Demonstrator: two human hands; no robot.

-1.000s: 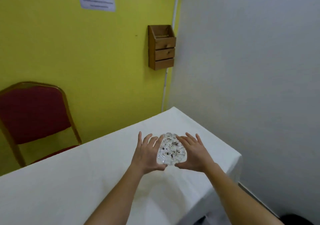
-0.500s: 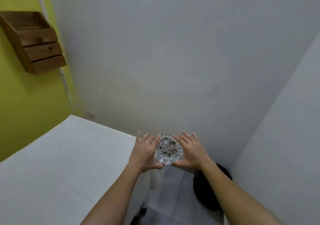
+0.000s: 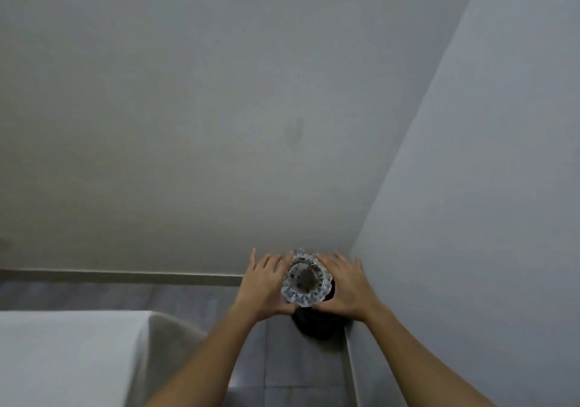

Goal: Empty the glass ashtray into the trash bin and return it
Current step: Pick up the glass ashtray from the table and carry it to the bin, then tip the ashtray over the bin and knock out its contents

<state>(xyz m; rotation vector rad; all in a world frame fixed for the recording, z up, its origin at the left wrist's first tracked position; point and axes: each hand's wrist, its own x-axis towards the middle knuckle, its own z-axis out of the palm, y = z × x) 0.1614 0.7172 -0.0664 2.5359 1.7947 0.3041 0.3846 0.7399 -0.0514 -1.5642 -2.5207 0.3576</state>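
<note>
A cut-glass ashtray (image 3: 306, 281) with dark ash specks in its bowl is held level between both palms. My left hand (image 3: 265, 284) presses its left side with fingers spread. On the ashtray's right side, my right hand (image 3: 343, 287) grips the same way. Directly below the ashtray and hands stands a black trash bin (image 3: 317, 323) in the room's corner, mostly hidden by them.
The white-clothed table (image 3: 69, 356) fills the lower left, its corner draping near my left forearm. Grey floor tiles (image 3: 194, 297) lie between table and walls. A grey wall (image 3: 219, 124) faces me and another wall (image 3: 486, 218) closes the right side.
I have turned right, away from the table. The ashtray, carried in both hands, has gone from over the table to above the bin in the corner.
</note>
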